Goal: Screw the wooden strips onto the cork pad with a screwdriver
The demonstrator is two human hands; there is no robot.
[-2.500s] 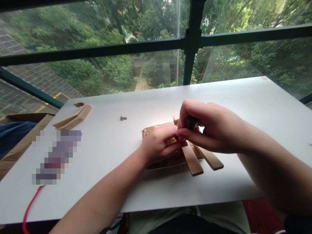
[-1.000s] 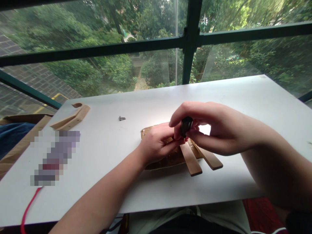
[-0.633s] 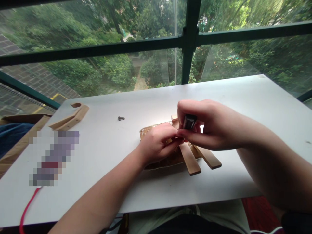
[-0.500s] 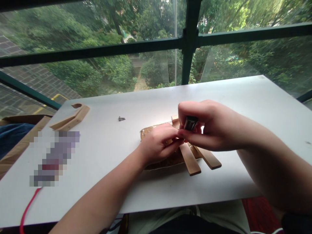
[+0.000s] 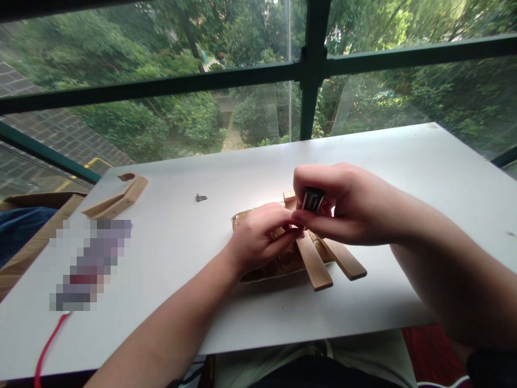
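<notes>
mostly hidden, the black-handled tool [image 5: 313, 199]

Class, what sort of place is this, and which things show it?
Probably a glassed-in balcony or sunroom: a white table stands beside dark green window frames with large panes, and trees show outside.

The right hand [image 5: 341, 205] grips a black handle [image 5: 313, 199] over 2 wooden slats [image 5: 315, 265] (left hand [image 5: 260, 234] alongside).
</notes>
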